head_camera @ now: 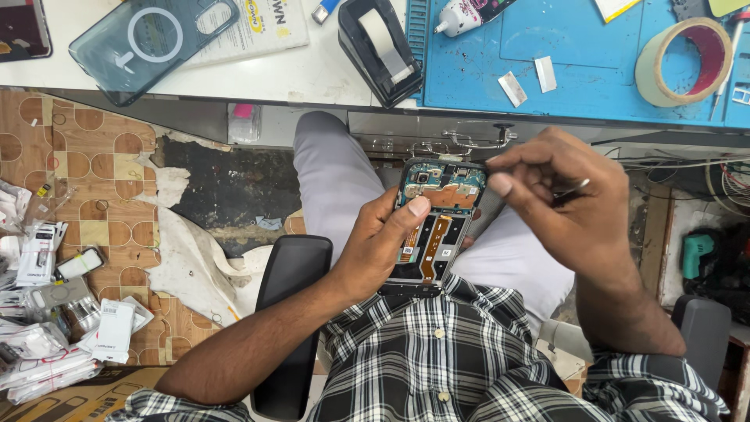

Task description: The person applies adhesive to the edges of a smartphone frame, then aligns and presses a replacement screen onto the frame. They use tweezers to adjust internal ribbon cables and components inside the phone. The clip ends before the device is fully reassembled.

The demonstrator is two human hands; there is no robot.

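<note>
An opened phone (436,227) with its back cover off shows its circuit board, orange flex cables and camera modules. My left hand (383,238) grips it by the left side over my lap, thumb resting on the board. My right hand (558,199) pinches a thin metal tool, likely tweezers (574,187), with its fingertips at the phone's top right corner. The tool's tip is hidden behind my fingers.
A blue work mat (578,78) on the bench carries a masking tape roll (683,61), a glue tube (469,16) and small strips. A black tape dispenser (379,47) and a dark phone case (152,43) lie on the white bench. Packaged parts (47,312) pile on the floor at left.
</note>
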